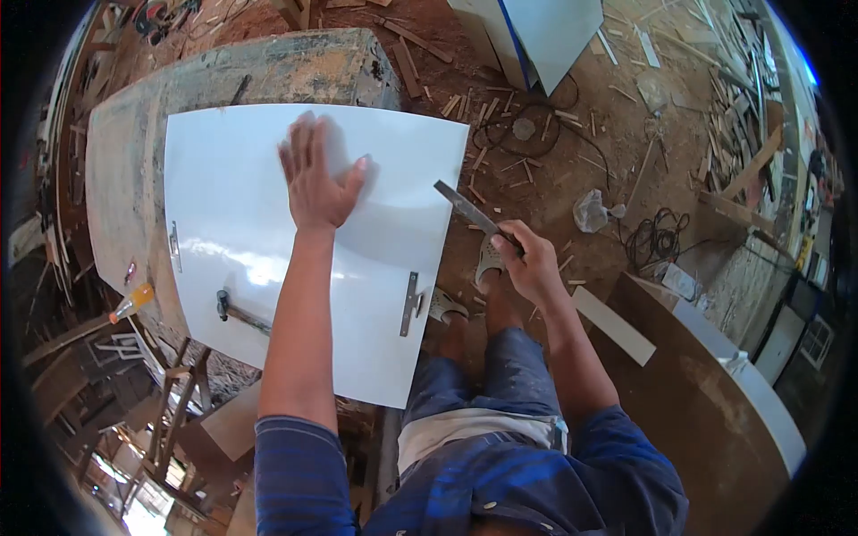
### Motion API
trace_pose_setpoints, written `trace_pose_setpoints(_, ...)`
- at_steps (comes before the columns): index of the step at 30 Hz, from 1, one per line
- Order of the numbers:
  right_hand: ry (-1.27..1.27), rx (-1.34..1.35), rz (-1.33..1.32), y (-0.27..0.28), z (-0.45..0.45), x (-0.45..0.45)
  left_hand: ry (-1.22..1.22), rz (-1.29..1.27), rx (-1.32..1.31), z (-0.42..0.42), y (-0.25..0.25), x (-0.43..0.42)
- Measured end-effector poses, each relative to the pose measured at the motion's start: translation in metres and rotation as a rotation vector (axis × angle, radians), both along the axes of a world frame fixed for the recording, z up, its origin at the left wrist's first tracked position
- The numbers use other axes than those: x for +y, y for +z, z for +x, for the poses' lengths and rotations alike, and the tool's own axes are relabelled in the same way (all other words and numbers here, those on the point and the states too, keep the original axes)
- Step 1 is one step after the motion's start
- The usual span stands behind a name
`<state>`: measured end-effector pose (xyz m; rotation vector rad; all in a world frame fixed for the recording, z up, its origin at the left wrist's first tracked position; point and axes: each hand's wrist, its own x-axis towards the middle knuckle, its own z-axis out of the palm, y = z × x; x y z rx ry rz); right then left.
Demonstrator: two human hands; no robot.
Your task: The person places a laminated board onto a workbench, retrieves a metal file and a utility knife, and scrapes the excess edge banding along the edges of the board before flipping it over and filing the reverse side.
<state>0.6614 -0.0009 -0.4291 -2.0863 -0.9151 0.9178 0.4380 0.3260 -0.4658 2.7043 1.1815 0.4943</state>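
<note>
White panel (241,188) flat on worktop (125,188), overhanging its right edge. My left hand (319,183) grasping nothing, fingers spread, palm-down near panel's far edge. My right hand (529,261) clenched round flat metal bar (469,210), tip over panel's right edge. Hammer (243,315) on panel toward near-left corner.

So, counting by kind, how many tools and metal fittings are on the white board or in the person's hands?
Metal fittings, one near each side edge of the white board: 2
Hammer, lying on the board, partly hidden by the forearm: 1
Flat metal tool, in the right hand: 1
Total: 4
</note>
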Motion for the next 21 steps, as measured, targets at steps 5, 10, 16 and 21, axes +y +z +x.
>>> trace_pose_setpoints(5,-0.025,0.083,-0.128,0.000,0.006,0.018,-0.013,-0.073,0.073,0.008,0.002,-0.001)
trace_pose_setpoints(10,-0.005,-0.046,-0.017,-0.010,0.010,0.053,-0.001,-0.105,0.103,0.011,0.007,0.000)
trace_pose_setpoints(16,-0.058,-0.010,0.019,-0.012,0.021,0.085,0.002,-0.117,0.093,0.010,0.006,-0.001)
trace_pose_setpoints(21,0.210,0.005,-0.071,0.013,0.024,0.034,-0.003,-0.100,0.054,0.012,0.008,0.004)
